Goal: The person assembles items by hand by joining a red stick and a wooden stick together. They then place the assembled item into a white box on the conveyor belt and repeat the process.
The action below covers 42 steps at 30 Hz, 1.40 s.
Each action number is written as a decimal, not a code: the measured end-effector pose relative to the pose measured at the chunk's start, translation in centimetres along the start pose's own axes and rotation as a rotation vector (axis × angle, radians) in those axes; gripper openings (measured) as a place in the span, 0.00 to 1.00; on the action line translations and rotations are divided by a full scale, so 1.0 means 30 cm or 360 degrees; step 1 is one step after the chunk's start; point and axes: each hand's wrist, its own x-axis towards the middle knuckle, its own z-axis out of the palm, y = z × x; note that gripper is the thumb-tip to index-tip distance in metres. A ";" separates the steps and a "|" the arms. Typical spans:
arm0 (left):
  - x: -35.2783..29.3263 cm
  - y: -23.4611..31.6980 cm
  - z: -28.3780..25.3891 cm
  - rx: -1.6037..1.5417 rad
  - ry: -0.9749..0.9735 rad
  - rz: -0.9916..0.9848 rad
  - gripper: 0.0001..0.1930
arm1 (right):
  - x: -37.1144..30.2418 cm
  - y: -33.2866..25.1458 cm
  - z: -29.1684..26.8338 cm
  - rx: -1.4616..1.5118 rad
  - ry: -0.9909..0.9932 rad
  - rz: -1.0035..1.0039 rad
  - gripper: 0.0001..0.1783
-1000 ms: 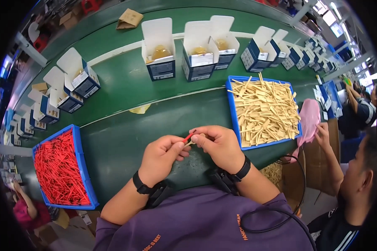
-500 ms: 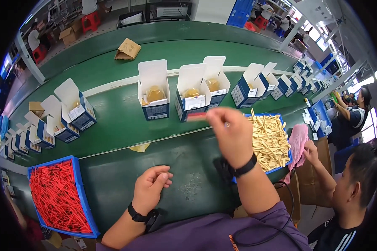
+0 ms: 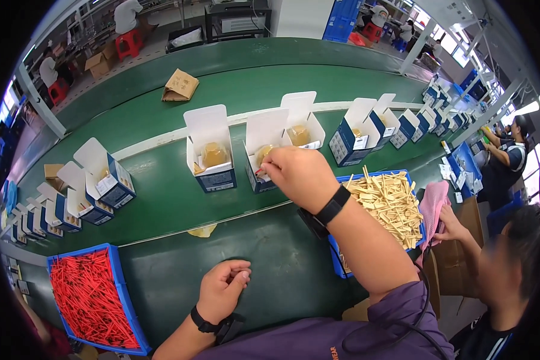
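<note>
My right hand (image 3: 297, 174) reaches to the front of an open blue-and-white box (image 3: 259, 181), fingers pinched on a thin red stick (image 3: 260, 172). Most of the stick is hidden by the fingers, and whether a pale stick is with it cannot be told. An amber rounded item (image 3: 264, 155) sits inside that box. My left hand (image 3: 223, 290) rests loosely closed above the dark green worktop (image 3: 162, 270), nothing showing in it. On the left stands a blue tray (image 3: 121, 282) of red sticks (image 3: 90, 294); under my right forearm, another blue tray (image 3: 338, 258) holds pale wooden sticks (image 3: 384, 201).
Open boxes stand along the green conveyor (image 3: 156, 192) on both sides, including one with an amber item (image 3: 212, 180). A brown paper packet (image 3: 180, 86) lies beyond them. A yellowish scrap (image 3: 202, 230) lies near the belt's edge. At right, a co-worker's hand (image 3: 451, 223) touches a pink cloth (image 3: 433, 201).
My right hand has moved forward and left, bringing the red stick down to the middle box. My left hand stays loosely closed. The view has shifted slightly.
</note>
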 end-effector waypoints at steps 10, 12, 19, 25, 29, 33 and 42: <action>0.031 -0.008 0.048 -0.0048 -0.0032 -0.0041 0.10 | -0.061 -0.023 0.048 -0.0521 -0.0282 0.0172 0.08; 0.030 -0.014 0.085 -0.0067 0.0007 -0.0061 0.10 | -0.026 -0.030 0.065 -0.0560 -0.0369 0.0241 0.09; 0.006 0.076 0.067 -0.0035 0.0256 0.0090 0.12 | -0.007 -0.013 0.071 -0.0156 -0.0215 0.0138 0.09; -0.276 0.247 -0.210 0.0906 0.0639 0.0280 0.19 | -0.187 -0.101 -0.036 0.0387 0.0276 -0.0031 0.12; -0.423 0.266 -0.463 0.0918 0.0937 0.0038 0.17 | -0.372 -0.074 -0.111 0.0471 0.0185 0.0189 0.13; -0.638 0.004 -0.935 0.2094 0.0918 -0.0052 0.23 | -0.492 0.003 -0.195 0.0285 0.0184 0.0537 0.12; -0.546 -0.022 -0.931 0.1991 0.1021 -0.0396 0.16 | -0.586 0.170 -0.305 -0.0092 0.0061 0.0980 0.13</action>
